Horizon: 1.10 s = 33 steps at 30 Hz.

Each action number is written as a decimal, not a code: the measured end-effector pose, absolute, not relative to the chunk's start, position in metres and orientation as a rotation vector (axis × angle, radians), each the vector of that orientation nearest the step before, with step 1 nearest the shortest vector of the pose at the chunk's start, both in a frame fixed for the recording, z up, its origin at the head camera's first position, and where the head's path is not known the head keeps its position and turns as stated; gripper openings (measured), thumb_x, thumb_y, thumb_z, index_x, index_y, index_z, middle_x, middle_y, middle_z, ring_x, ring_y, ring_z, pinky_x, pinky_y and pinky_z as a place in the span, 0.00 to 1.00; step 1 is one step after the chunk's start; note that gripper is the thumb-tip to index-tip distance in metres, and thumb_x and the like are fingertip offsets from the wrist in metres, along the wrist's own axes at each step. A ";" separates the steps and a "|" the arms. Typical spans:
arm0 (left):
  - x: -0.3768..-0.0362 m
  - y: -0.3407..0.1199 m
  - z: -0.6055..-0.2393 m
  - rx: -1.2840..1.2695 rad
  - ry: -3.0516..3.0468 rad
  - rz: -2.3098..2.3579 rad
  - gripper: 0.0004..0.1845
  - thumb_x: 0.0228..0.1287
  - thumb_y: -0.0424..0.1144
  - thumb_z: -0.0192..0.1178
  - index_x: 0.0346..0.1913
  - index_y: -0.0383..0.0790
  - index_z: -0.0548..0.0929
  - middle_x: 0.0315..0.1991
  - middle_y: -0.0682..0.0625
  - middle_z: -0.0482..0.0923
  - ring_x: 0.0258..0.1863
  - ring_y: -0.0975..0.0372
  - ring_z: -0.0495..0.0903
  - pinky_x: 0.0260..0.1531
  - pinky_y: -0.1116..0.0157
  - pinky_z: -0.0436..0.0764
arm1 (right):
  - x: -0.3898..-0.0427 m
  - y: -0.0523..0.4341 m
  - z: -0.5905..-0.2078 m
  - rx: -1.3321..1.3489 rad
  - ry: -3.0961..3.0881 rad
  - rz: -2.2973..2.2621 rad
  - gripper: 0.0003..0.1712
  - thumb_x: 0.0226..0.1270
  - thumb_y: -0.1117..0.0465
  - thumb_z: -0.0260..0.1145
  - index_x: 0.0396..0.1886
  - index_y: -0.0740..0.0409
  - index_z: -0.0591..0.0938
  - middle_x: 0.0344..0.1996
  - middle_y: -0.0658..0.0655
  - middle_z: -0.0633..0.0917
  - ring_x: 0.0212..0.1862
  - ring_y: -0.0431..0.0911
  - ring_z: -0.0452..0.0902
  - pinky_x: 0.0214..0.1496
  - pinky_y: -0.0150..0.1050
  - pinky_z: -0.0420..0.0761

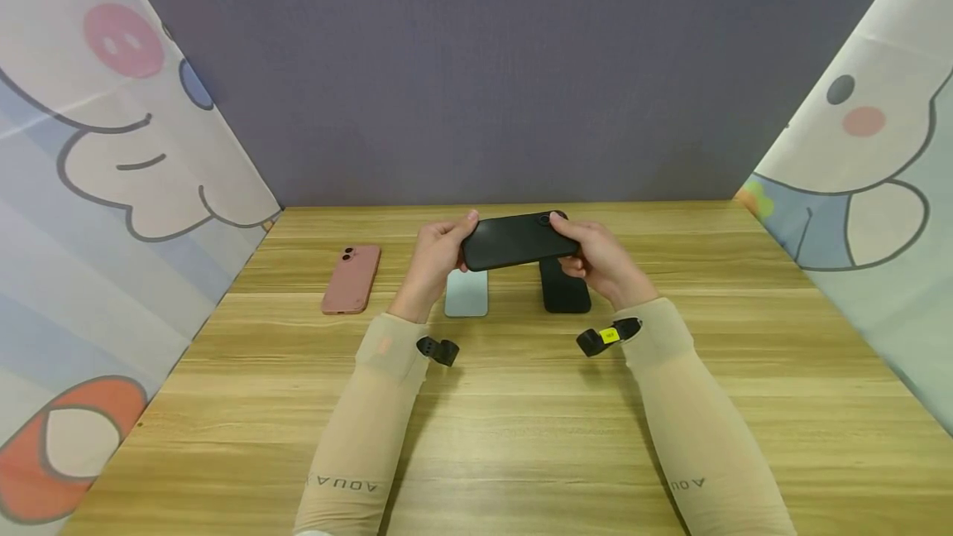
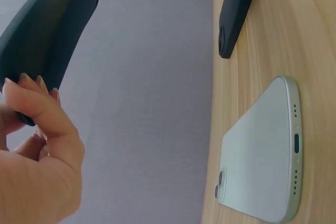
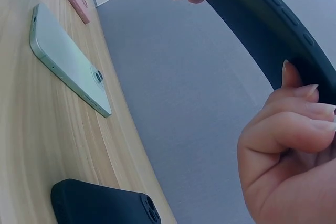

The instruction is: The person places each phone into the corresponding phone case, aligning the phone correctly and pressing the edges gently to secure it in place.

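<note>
Both hands hold up a black phone case (image 1: 514, 241) above the back part of the table, its outer back and camera opening facing the head camera. At its left end my left hand (image 1: 438, 259) grips it, thumb on the back and fingers curled beneath. The right hand (image 1: 605, 259) pinches the other end, thumb beside the camera opening. Bowed along its length, the case shows side buttons in the right wrist view. Below it on the wooden table lie a pale green phone (image 2: 262, 150) and a second black phone case (image 3: 105, 203), both partly covered in the head view.
A pink phone (image 1: 352, 279) lies to the left of the pale green one, camera side up. The wooden table (image 1: 506, 428) ends at a grey back panel (image 1: 484, 73). Cartoon-printed curtains (image 1: 89, 189) flank both sides. Each wrist wears a small black camera (image 1: 444, 351).
</note>
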State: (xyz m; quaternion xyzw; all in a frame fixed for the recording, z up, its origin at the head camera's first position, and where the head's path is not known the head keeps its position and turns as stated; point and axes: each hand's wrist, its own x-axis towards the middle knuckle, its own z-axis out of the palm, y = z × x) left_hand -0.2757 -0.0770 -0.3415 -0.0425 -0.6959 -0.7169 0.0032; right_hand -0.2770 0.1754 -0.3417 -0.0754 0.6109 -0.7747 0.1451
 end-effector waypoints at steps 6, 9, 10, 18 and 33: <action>-0.277 -0.077 -0.343 -0.135 -2.179 -2.242 0.22 0.74 0.51 0.62 0.35 0.33 0.88 0.19 0.49 0.76 0.13 0.62 0.69 0.17 0.68 0.72 | -0.278 0.175 -0.343 -0.219 1.766 -2.226 0.23 0.79 0.49 0.60 0.23 0.52 0.88 0.14 0.50 0.75 0.14 0.40 0.57 0.18 0.29 0.60; -0.277 -0.077 -0.343 -0.132 -2.173 -2.246 0.22 0.74 0.51 0.61 0.32 0.34 0.87 0.16 0.51 0.73 0.13 0.62 0.67 0.17 0.68 0.70 | -0.278 0.175 -0.343 -0.227 1.787 -2.209 0.24 0.79 0.49 0.60 0.22 0.52 0.87 0.13 0.49 0.74 0.14 0.40 0.57 0.18 0.29 0.60; -0.277 -0.077 -0.343 -0.129 -2.167 -2.250 0.21 0.75 0.51 0.61 0.32 0.34 0.86 0.16 0.51 0.72 0.13 0.62 0.67 0.17 0.68 0.69 | -0.278 0.175 -0.343 -0.231 1.800 -2.198 0.24 0.79 0.49 0.60 0.22 0.52 0.87 0.13 0.49 0.74 0.14 0.40 0.57 0.18 0.29 0.61; -0.278 -0.077 -0.344 -0.081 -2.114 -2.364 0.20 0.74 0.51 0.61 0.30 0.38 0.87 0.17 0.52 0.74 0.13 0.63 0.67 0.17 0.69 0.68 | -0.279 0.173 -0.344 -0.241 1.823 -2.183 0.25 0.79 0.48 0.59 0.22 0.52 0.87 0.13 0.49 0.72 0.14 0.40 0.57 0.18 0.29 0.61; -0.279 -0.076 -0.342 -0.012 -1.909 -2.616 0.17 0.76 0.45 0.59 0.28 0.40 0.83 0.17 0.51 0.73 0.15 0.63 0.68 0.18 0.71 0.68 | -0.277 0.170 -0.342 -0.227 1.674 -2.309 0.24 0.79 0.48 0.60 0.23 0.54 0.85 0.17 0.50 0.73 0.16 0.39 0.59 0.19 0.29 0.62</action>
